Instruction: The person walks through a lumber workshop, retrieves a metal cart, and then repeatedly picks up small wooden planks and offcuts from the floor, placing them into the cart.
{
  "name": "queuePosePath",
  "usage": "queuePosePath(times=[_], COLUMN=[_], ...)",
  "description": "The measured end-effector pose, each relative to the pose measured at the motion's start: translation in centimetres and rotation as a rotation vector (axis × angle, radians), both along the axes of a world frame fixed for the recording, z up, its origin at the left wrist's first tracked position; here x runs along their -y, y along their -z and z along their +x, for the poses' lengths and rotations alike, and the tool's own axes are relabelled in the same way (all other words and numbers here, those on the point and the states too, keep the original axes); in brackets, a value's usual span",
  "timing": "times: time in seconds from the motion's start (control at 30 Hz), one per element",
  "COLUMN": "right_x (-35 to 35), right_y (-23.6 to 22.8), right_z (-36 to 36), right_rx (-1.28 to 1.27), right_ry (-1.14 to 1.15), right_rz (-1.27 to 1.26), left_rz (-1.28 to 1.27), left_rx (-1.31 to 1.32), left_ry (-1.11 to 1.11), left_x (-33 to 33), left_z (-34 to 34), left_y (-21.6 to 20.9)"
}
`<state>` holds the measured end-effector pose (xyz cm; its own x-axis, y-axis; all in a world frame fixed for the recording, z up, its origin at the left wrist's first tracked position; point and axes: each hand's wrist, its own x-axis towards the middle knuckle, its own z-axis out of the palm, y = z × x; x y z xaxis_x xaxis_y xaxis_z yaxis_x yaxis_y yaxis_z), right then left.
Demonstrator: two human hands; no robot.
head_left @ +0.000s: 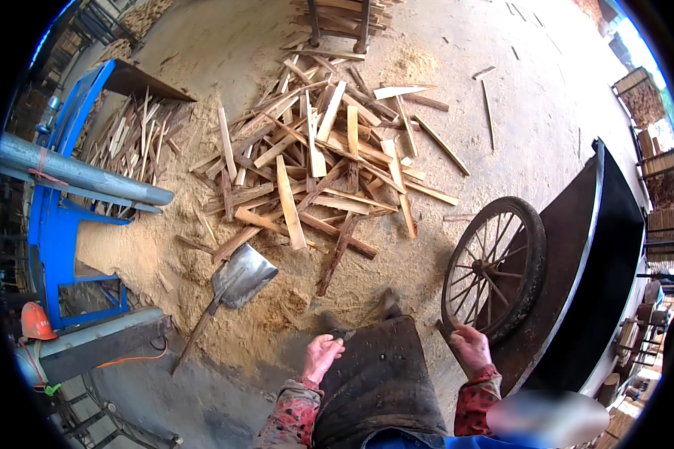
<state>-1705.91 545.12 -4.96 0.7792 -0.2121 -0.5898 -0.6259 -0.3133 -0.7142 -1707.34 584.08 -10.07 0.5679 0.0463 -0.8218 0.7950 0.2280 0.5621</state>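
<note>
My left hand [323,356] is closed in a loose fist beside the left edge of my dark, worn apron [378,374]; nothing shows in its fingers. Over on the right, my right hand [472,347] has its fingers curled near the lower rim of a spoked wheel [533,254]. A thin dark edge passes beside that hand, and whether the fingers grip it is hidden. The wheel has a black tyre and stands against a dark metal cart [569,247]. Left of my feet, a shovel [249,275] with a metal blade lies on sawdust.
Ahead lies a big heap of split wood strips [318,161] on a sawdust-strewn floor. A blue machine frame [49,247] with a grey pipe [90,173] stands at left. An orange helmet [37,322] rests near a metal beam [105,340]. Wood stacks [642,101] line the right side.
</note>
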Motion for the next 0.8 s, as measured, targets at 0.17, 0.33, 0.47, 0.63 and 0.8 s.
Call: queuePosePath(times=[0.17, 0.33, 0.47, 0.63, 0.8], right_x=[-1.6, -2.2, -2.3, -4.8, -9.4], right_y=[6.3, 14.9, 21.4, 25.1, 31.4], right_z=[5.5, 13.1, 18.7, 26.3, 31.3], right_rx=[-0.156, -0.214, -0.254, -0.245, -0.249], right_ry=[-0.248, -0.366, -0.460, -0.608, -0.628], right_rz=[-0.132, -0.088, -0.131, -0.287, -0.351], left_rz=[0.049, 0.113, 0.122, 0.241, 0.407], left_rx=[-0.064, -0.116, -0.117, -0.151, -0.181], left_ry=[-0.075, -0.178, -0.243, -0.238, -0.114], left_x=[-2.3, -2.7, -4.0, -7.7, -14.3], left_z=[3.5, 8.4, 12.6, 18.2, 21.5], left_y=[2.5, 5.0, 8.7, 15.4, 27.9])
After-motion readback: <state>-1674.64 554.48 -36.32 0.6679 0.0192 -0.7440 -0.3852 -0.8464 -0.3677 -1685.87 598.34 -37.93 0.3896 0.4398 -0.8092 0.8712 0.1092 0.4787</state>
